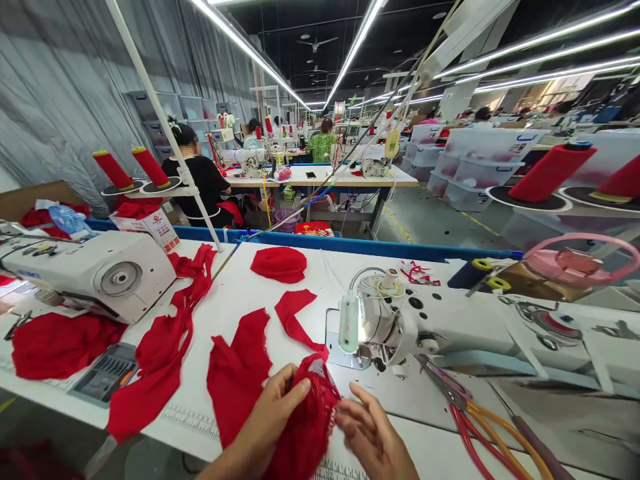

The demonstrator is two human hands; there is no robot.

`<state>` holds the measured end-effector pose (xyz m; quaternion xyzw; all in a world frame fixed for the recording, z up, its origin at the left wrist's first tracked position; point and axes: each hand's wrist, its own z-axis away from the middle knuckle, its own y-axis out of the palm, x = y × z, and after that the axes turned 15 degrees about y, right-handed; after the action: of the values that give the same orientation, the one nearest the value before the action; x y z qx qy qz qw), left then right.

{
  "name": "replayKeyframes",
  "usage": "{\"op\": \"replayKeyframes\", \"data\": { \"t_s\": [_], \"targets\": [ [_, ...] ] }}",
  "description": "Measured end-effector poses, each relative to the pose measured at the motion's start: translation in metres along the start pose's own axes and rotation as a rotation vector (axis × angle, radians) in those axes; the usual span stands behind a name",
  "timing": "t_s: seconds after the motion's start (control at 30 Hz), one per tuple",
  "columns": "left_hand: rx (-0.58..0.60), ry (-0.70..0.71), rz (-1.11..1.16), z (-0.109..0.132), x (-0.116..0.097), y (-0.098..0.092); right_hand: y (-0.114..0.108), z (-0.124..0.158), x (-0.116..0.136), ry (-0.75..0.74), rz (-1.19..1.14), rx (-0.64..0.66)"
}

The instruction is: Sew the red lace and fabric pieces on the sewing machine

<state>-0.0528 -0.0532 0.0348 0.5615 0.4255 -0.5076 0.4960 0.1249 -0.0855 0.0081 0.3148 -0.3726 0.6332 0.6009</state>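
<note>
My left hand (273, 408) pinches a red garment piece with lace (311, 427) between thumb and fingers, at the front edge of the white sewing table (225, 287). Beside the lace edge, my right hand (374, 433) has its fingers bent and apart; the fingertips are at the lace, and whether they touch it is hard to tell. A narrow red strip (295, 320) runs from this piece up the table. Just beyond my hands stands the head of a sewing machine (383, 313). Another red fabric piece (240, 373) lies left of my left hand.
Scissors with red and orange handles (460, 400) lie at the right. A red oval piece (279, 264) and a long red fabric strip (170, 340) rest on the table. A second sewing machine (105, 270) stands left. Red thread cones (553, 173) stand at right. A person in black (197, 180) sits beyond.
</note>
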Motion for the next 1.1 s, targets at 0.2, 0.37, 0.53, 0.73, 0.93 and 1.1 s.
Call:
{"op": "replayKeyframes", "data": {
  "t_s": [0.2, 0.37, 0.53, 0.73, 0.93, 1.1],
  "targets": [
    [0.050, -0.122, 0.629, 0.026, 0.016, 0.049, -0.024, 0.007, 0.022, 0.069, -0.052, 0.307],
    [0.110, -0.250, 0.619, 0.024, 0.016, 0.068, -0.064, 0.019, 0.044, 0.056, 0.159, 0.228],
    [0.143, -0.173, 0.557, 0.023, 0.022, 0.081, -0.085, 0.025, 0.059, 0.019, 0.233, 0.142],
    [0.097, -0.116, 0.565, 0.024, 0.030, 0.094, -0.088, 0.024, 0.062, 0.031, 0.242, 0.119],
    [0.089, -0.077, 0.502, 0.024, 0.047, 0.093, -0.086, 0.016, 0.069, 0.093, 0.273, 0.208],
    [0.050, -0.090, 0.457, 0.026, 0.050, 0.090, -0.081, 0.013, 0.071, 0.227, 0.194, 0.292]
  ]
}}
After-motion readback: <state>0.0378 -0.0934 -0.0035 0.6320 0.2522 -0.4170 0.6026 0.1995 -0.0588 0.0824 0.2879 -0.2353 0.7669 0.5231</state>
